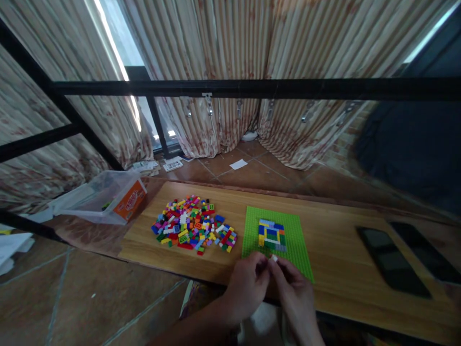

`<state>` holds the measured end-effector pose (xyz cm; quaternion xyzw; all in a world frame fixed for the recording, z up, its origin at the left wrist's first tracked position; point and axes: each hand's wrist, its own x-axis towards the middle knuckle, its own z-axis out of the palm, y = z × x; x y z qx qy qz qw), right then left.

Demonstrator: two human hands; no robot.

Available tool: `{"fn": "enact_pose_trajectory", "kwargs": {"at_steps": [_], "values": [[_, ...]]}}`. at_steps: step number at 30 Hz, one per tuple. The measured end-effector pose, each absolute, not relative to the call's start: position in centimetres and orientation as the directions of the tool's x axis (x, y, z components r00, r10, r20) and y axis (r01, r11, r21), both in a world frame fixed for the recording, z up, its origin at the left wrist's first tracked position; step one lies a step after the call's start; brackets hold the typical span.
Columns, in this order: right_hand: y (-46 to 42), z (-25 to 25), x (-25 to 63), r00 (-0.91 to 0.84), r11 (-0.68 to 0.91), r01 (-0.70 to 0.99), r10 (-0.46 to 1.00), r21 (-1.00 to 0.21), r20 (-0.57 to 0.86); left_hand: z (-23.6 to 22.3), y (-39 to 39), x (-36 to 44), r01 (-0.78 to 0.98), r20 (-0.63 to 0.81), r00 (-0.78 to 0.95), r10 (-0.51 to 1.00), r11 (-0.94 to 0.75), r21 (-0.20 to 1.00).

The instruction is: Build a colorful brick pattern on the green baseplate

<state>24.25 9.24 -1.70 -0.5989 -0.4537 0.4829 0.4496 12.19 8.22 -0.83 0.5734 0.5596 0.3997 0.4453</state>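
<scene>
Both hands meet over the near edge of a green studded baseplate (302,240). A small white toy brick (274,258) shows at the fingertips of my right hand (295,292), pinched between thumb and finger. Close beside it, my left hand (248,281) is closed with thumb and index finger together; whatever it grips is hidden. Just beyond the hands, a rectangular build of coloured bricks (272,235) is on the baseplate, with blue, yellow, white, green and grey parts around a green middle.
Left of the baseplate, a heap of loose coloured bricks (194,223) spreads over the wooden table (223,264). A clear plastic box (104,197) with an orange label stands past the table's left end. Two dark phone-like slabs (392,262) lie at the right. A black rail (234,90) crosses before the curtains.
</scene>
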Motion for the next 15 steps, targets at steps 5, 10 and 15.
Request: {"fn": "enact_pose_trajectory", "kwargs": {"at_steps": [5,10,15], "values": [[9.1,-2.9,25.1,0.085,-0.169,0.178,0.984,-0.97,-0.156,-1.8,7.9,12.1,0.295,-0.071,0.052,0.996,0.053,0.954],[9.2,-3.4,24.5,0.04,-0.142,0.27,0.99,-0.952,-0.137,-2.0,7.2,10.2,0.332,-0.096,0.004,0.995,0.09,0.939],[10.2,-3.1,25.6,0.09,-0.103,0.357,0.993,-0.928,-0.076,-1.2,7.4,7.8,0.334,-0.117,-0.041,0.992,0.124,0.934]]}}
